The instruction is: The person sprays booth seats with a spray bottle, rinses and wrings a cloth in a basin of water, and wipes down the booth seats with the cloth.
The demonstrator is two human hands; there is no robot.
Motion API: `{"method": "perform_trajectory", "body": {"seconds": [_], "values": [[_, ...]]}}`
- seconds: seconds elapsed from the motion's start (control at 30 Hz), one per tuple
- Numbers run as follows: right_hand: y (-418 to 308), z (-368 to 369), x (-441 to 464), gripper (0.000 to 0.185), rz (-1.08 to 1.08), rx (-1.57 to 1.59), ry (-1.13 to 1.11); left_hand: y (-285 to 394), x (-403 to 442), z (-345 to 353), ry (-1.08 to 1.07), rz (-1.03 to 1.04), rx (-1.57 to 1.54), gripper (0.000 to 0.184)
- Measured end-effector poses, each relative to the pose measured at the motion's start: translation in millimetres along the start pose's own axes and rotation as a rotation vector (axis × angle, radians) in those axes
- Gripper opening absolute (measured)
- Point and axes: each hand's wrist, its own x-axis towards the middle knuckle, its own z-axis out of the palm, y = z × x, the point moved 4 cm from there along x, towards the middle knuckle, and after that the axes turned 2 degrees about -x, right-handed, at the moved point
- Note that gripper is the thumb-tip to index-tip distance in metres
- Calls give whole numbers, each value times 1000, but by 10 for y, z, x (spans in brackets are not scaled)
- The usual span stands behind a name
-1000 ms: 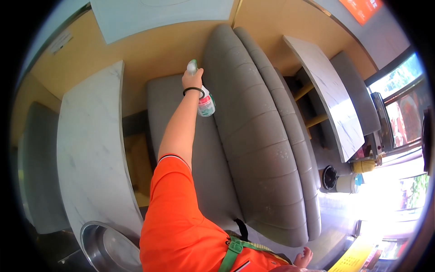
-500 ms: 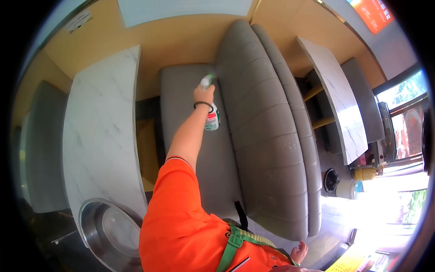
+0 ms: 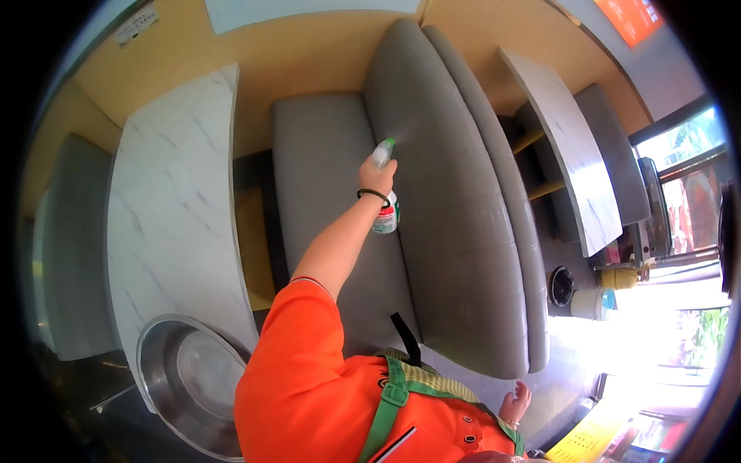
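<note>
My left hand (image 3: 376,179) is wrapped round a spray bottle (image 3: 386,218) with a clear, green-tipped head and a red-and-white label. A dark band circles the wrist. The bottle is over the grey bench seat (image 3: 316,147), and its nozzle points towards the padded grey backrest (image 3: 444,208). Faint wet-looking marks show on the backrest. Low on the right, beside the orange shirt, my right hand (image 3: 517,403) has its fingers apart and holds nothing.
On the left, a marble-patterned table (image 3: 174,208) carries a round metal basin (image 3: 193,386) at its near end. Behind the backrest stand another marble-patterned table (image 3: 567,147), a black-rimmed bin (image 3: 562,285) and a white bucket (image 3: 588,304). A black strap (image 3: 405,338) rises near the seat's near end.
My left hand and the spray bottle have moved right and nearer, from over the far seat towards the backrest. The view has shifted slightly. My right hand remains low on the right.
</note>
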Motion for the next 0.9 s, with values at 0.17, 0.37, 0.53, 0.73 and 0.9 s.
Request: {"method": "perform_trajectory", "body": {"seconds": [0.17, 0.37, 0.53, 0.73, 0.9], "values": [[28, 2, -42, 35, 0, 8, 1, 150, -326, 189, -92, -16, -159, 29], [203, 6, -154, 35, -6, 13, 31, 236, -866, 197, -174, 150, -23, 24], [253, 19, -214, 35, -1, 33, 18, 33, -1333, 163, -124, -31, -107, 22], [305, -8, -192, 34, -9, 18, -14, -99, -1600, 38, -54, 77, 137, 25], [381, -43, -192, 34, -17, 7, -7, -150, -1478, -65, 68, -183, -47, 29]]}}
